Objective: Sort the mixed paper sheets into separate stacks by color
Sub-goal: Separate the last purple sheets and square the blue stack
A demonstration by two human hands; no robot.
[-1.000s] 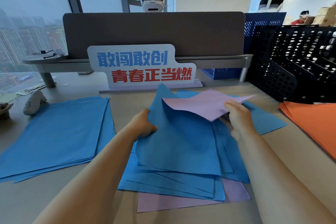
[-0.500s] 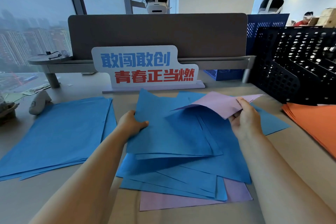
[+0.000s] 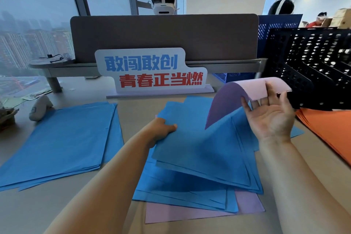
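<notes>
A mixed pile of blue sheets [image 3: 190,157] lies in the middle of the desk, on top of a purple sheet [image 3: 180,214] that shows at its near edge. My left hand [image 3: 159,129] grips the left edge of the upper blue sheets, thumb on top, and lifts them slightly. My right hand [image 3: 269,118], palm up, holds a lifted purple sheet [image 3: 228,100] between its fingers above the pile's right side; the sheet curls over in an arch. A sorted blue stack [image 3: 66,138] lies at the left and an orange stack [image 3: 326,131] at the right.
A white sign with blue and red characters [image 3: 152,72] stands behind the pile, in front of a grey divider panel [image 3: 163,36]. A black perforated file rack [image 3: 313,62] stands at the back right. A white handheld device [image 3: 39,108] lies at the far left. People sit beyond the divider.
My right hand has turned palm up and raised the purple sheet up and to the right, so it now arches. My left hand has slid left along the blue sheets' edge.
</notes>
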